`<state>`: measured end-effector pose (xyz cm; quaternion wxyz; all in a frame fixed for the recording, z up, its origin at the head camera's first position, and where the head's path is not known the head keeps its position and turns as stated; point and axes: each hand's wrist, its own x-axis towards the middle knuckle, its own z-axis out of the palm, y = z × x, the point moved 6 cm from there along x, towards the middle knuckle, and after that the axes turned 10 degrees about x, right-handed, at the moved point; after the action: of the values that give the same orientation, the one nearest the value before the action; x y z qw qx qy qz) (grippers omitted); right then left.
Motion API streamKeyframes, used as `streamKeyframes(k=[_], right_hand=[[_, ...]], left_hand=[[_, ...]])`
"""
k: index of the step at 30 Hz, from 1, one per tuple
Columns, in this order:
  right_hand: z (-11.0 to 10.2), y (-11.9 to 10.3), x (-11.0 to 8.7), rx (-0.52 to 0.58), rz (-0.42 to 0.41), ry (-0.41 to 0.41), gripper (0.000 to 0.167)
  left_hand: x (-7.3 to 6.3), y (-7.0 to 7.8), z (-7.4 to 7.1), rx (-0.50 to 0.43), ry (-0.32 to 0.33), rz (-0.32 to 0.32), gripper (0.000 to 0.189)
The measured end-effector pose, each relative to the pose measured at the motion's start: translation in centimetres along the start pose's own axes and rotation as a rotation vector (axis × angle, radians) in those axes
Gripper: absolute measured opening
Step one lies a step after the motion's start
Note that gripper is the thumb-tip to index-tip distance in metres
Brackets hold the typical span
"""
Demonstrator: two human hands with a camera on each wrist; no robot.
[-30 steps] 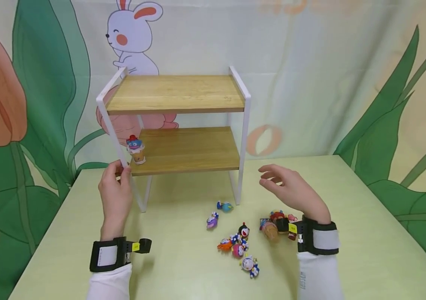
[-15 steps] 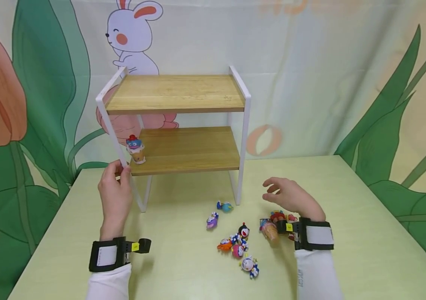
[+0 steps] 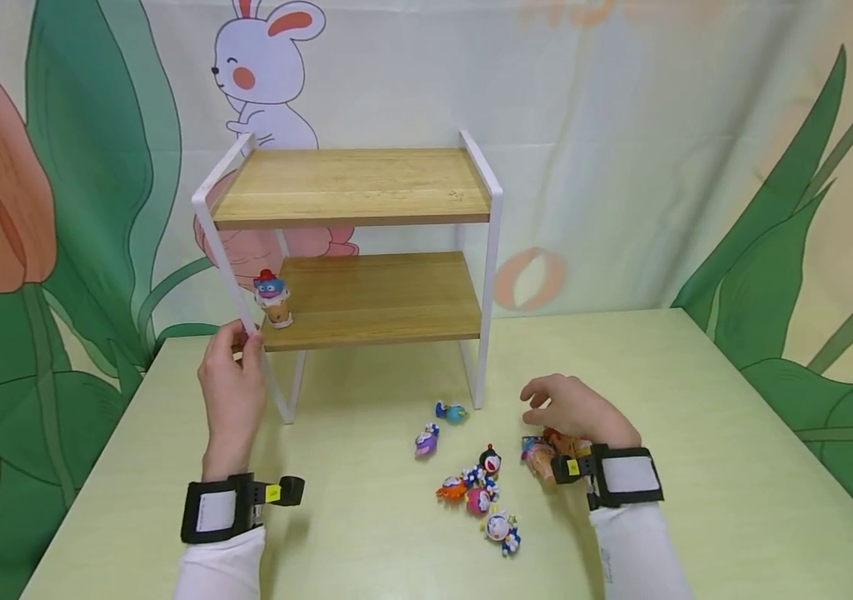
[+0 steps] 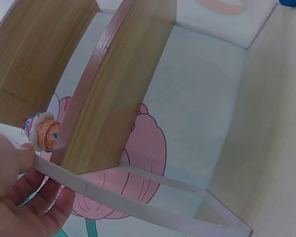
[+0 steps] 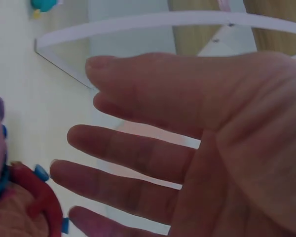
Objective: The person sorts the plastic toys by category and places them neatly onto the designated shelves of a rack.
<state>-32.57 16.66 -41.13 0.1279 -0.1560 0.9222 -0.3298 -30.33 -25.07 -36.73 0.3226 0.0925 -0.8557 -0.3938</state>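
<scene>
My left hand (image 3: 233, 400) grips the white front-left post of a two-tier wooden shelf (image 3: 381, 292). In the left wrist view, the thumb lies on one side of the white frame (image 4: 113, 197) and the fingers curl behind it. Close to that thumb, on the lower board, stands an ice-cream-cone figurine (image 3: 273, 304) with a blue face and red hat. My right hand (image 3: 576, 408) hovers, holding nothing, its fingers apart and slightly bent. Beneath it lie another cone figurine (image 3: 537, 457) and a red one, partly hidden by the hand and wrist camera; the right wrist view shows a red-and-waffle figurine (image 5: 44, 197).
Several small figurines lie on the pale green table (image 3: 366, 533): a teal one (image 3: 452, 412), a purple one (image 3: 426, 442), a black one (image 3: 490, 458), an orange one (image 3: 452, 488), a pink one (image 3: 478, 502) and a white one (image 3: 498, 527). A printed curtain (image 3: 621, 150) hangs behind.
My right hand has come down and nearer over the figurines at the right, covering more of them. The left hand and the shelf have stayed in place.
</scene>
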Motion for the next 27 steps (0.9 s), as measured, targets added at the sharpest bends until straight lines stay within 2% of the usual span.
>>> streamKeyframes(k=[4,11,19,27], right_hand=[[0.9,-0.1,-0.1,-0.039,-0.017,-0.023,0.029],[1.5,-0.7,-0.6,-0.1,-0.06,-0.003,0.023],[2.4,-1.5,-0.8,-0.111,0.041,-0.026,0.027],[2.9,-1.0,-0.1,-0.16,0.123,-0.027,0.028]], left_hand=[[0.0,0.0,0.2,-0.003,-0.005,0.0,0.031],[-0.1,0.1,0.1,0.004,0.004,-0.001,0.03],[-0.2,0.1,-0.1,0.008,0.001,0.003,0.031],[0.0,0.2,-0.1,0.017,0.02,0.031,0.029]])
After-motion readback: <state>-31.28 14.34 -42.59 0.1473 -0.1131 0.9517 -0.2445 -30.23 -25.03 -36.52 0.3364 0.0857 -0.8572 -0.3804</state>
